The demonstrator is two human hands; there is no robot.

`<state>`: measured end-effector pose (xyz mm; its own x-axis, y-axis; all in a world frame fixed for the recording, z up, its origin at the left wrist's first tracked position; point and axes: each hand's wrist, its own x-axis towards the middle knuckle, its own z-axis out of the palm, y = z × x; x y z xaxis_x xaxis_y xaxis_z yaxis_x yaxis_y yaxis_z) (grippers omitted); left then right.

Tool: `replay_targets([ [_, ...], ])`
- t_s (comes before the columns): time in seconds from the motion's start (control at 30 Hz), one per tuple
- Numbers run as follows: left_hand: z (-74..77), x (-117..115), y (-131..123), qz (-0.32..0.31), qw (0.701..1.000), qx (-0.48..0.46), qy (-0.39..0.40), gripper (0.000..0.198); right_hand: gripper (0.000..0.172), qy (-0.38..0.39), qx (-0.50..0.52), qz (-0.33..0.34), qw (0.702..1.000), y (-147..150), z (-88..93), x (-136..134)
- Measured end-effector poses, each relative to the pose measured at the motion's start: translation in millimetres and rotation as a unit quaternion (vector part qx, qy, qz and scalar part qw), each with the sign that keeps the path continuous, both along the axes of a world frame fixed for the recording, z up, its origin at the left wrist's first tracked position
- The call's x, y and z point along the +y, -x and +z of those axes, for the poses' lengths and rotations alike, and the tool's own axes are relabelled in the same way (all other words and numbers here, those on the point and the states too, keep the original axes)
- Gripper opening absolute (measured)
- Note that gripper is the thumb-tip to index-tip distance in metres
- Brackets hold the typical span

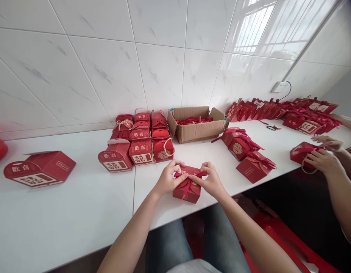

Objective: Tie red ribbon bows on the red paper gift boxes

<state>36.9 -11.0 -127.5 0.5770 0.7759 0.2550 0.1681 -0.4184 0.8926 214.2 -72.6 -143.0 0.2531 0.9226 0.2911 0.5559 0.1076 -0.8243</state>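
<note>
A small red gift box (186, 194) sits near the table's front edge, right before me. A dark red ribbon (187, 188) is tied across its top, one tail hanging down the front face. My left hand (170, 177) pinches the ribbon's left loop between thumb and fingers. On the other side, my right hand (211, 178) grips the right loop, its thumb pressed at the middle. Both thumbs nearly meet over the knot. The fingers hide part of the bow and the box's top.
Behind stand rows of red boxes (141, 146) and a cardboard carton (199, 132) of red ribbons. Ribboned boxes (237, 146) stand to the right, and a lone red box (61, 167) lies left. A co-worker's hands (323, 159) handle another box at far right.
</note>
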Motion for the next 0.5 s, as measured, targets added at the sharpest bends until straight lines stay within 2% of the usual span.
replay_targets([
  [0.17,-0.4,0.3,0.7,0.007,1.000,-0.008,-0.006,0.036,0.049,0.006,0.018,-0.015,1.000,-0.5,-0.5,-0.9],
  [0.3,0.1,1.9,1.8,-0.024,0.999,-0.024,0.015,0.036,0.045,0.033,0.068,-0.025,0.997,0.3,0.2,-0.8],
  [0.5,5.1,1.7,5.1,-0.063,0.997,-0.031,0.043,0.035,0.039,0.053,0.220,0.063,0.972,-1.9,6.5,1.3],
])
